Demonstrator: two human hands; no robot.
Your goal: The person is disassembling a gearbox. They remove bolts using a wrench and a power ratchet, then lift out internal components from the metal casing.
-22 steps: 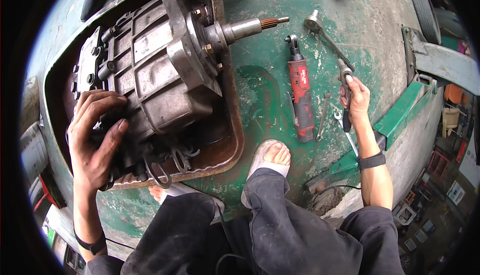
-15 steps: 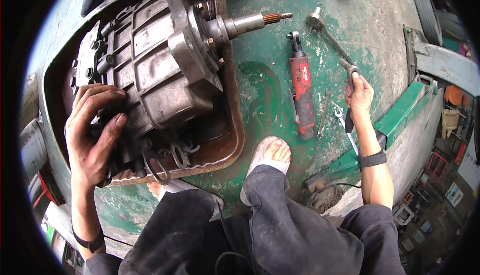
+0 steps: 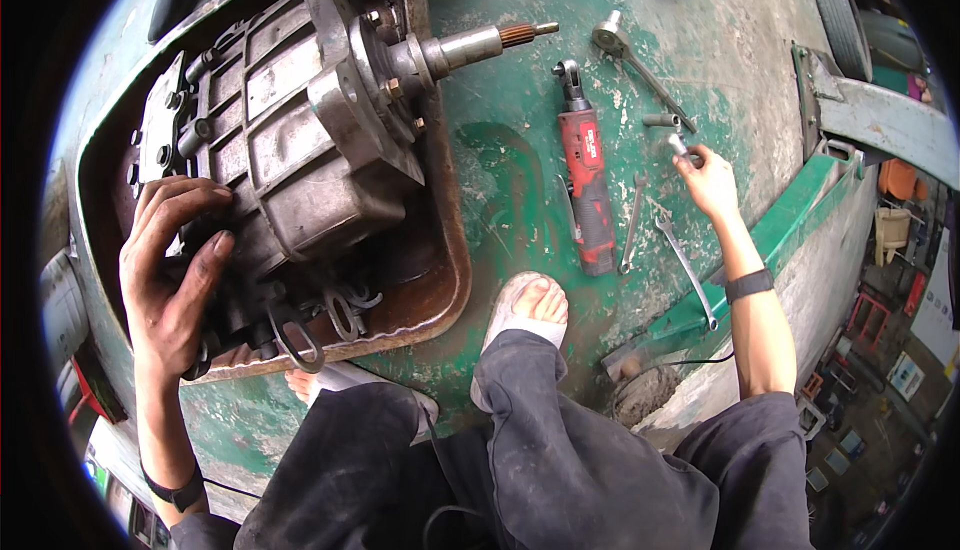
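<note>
A large grey metal gearbox (image 3: 290, 120) lies on its side in a rusty brown tray (image 3: 452, 280), its splined shaft sticking out to the right. My left hand (image 3: 172, 275) grips the gearbox's near left end, fingers bent over the casing and thumb apart from them. What lies under the palm is hidden. At the right, my right hand (image 3: 710, 185) pinches a short silver socket (image 3: 679, 146) between thumb and fingers, just above the floor. Beside it lie another socket (image 3: 660, 121) and a long-handled ratchet (image 3: 640, 65).
A red and black cordless ratchet (image 3: 588, 185) lies on the green floor between my hands. Near it are a small wrench (image 3: 633, 225) and a longer combination wrench (image 3: 688, 275). A green steel lift arm (image 3: 800, 205) runs along the right. My foot (image 3: 538, 305) stands by the tray.
My right hand has shifted slightly left; the black-handled tool it held no longer shows, and a socket is in its fingers. A loose socket now shows beside it. My left hand stays on the gearbox.
</note>
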